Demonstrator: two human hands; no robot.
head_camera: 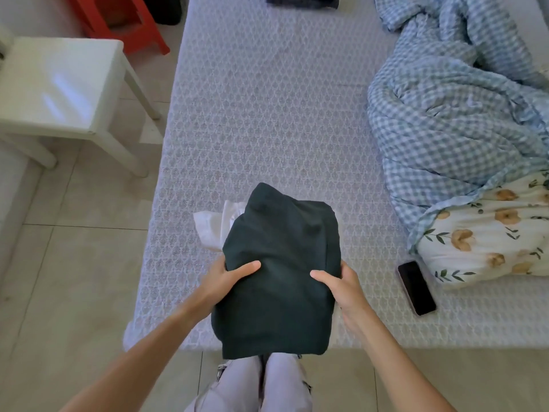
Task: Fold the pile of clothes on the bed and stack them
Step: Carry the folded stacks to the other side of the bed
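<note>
Two hands' fingers grip dark garment [279, 272] | white cloth [212, 230] beneath | phone [416, 288] right

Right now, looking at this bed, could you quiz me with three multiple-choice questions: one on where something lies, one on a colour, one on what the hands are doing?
1. Where does the phone lie?
A. on the white stool
B. on the bed beside the floral pillow
C. on the floor

2. What colour is the folded garment being held?
A. dark green
B. red
C. yellow

3. How are the hands placed?
A. both hang idle
B. only one touches the garment
C. both grip the garment's sides

Answers:
1 B, it rests on the mattress by the floral pillow.
2 A, the cloth is dark green.
3 C, left hand and right hand each clasp one side.
</note>
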